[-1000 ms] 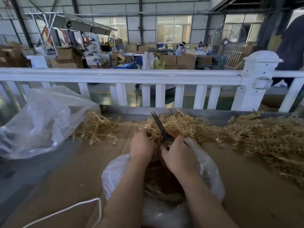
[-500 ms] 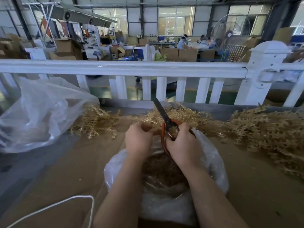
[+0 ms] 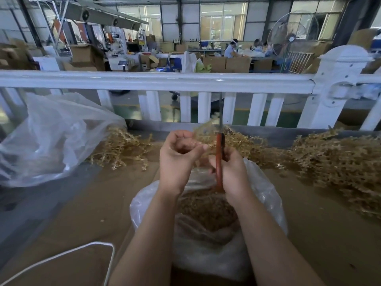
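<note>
- The left hand [image 3: 177,159] has risen from the mouth of the plastic bag [image 3: 268,195] and turned its curled fingers toward the person. It now pinches a golden sprig [image 3: 205,130] held up above the bag.
- The right hand [image 3: 233,172] has also lifted higher over the bag.
- The scissors [image 3: 219,162], earlier leaning left over the bag, now stand upright, and their blade meets the raised sprig.

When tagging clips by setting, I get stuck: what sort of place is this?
Likely a factory or packing workshop: stacked cardboard boxes, a big industrial fan, and workers busy in the background.
</note>
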`<control>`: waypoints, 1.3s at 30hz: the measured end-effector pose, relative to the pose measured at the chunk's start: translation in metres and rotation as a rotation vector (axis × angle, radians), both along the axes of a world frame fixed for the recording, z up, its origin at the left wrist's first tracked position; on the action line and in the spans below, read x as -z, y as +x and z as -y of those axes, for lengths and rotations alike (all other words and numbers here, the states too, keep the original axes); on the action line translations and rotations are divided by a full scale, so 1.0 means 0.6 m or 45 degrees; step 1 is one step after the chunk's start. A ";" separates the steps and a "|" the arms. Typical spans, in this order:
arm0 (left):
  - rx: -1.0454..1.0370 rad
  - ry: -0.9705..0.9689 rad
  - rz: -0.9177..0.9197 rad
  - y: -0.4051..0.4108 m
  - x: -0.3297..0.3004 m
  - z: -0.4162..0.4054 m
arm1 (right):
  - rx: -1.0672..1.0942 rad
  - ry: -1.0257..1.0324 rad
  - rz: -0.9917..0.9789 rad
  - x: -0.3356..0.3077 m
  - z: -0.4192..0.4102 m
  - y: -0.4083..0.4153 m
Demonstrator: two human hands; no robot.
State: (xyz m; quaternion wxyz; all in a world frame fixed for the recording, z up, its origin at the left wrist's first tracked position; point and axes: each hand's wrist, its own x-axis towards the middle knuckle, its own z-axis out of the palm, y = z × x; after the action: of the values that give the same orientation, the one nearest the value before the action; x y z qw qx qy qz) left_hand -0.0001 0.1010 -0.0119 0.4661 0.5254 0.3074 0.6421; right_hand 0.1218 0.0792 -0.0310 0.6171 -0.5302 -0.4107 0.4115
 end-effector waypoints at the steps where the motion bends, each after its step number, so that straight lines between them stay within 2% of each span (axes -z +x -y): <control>1: 0.051 0.001 0.013 -0.002 -0.002 0.001 | -0.018 0.012 -0.081 -0.002 0.001 0.002; 4: 0.161 0.022 -0.030 -0.009 -0.003 0.000 | -0.056 0.051 -0.285 -0.006 0.003 0.008; 9: 0.243 0.079 -0.265 -0.019 0.008 -0.002 | -0.061 0.114 -0.548 -0.007 0.006 0.015; 13: 0.091 0.162 -0.505 -0.022 0.019 -0.011 | -0.094 0.184 -0.669 -0.010 0.008 0.018; 16: 0.001 0.176 -0.625 -0.019 0.025 -0.013 | -0.121 0.250 -0.600 -0.010 0.008 0.018; 18: 0.023 0.159 -0.631 -0.019 0.025 -0.011 | -0.099 0.263 -0.528 -0.010 0.006 0.018; 23: 0.175 0.010 -0.431 -0.015 0.014 0.000 | -0.172 0.340 -0.596 -0.005 0.005 0.020; 28: 0.023 -0.042 -0.452 -0.015 0.009 0.000 | -0.248 0.395 -0.562 -0.004 0.006 0.013; 32: -0.074 0.068 -0.248 -0.012 0.007 0.002 | -0.177 0.341 -0.414 -0.006 0.008 0.003; 36: -0.463 0.164 -0.228 -0.018 0.014 -0.002 | -0.112 0.260 -0.296 -0.003 0.007 0.001; 39: -0.760 0.371 -0.396 -0.017 0.016 -0.003 | -0.081 0.235 -0.251 -0.005 0.011 0.001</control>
State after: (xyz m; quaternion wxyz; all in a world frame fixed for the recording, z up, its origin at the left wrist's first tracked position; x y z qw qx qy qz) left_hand -0.0103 0.1028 -0.0213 0.1262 0.5646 0.4198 0.6994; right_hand 0.1224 0.0729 -0.0282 0.6873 -0.4147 -0.4008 0.4415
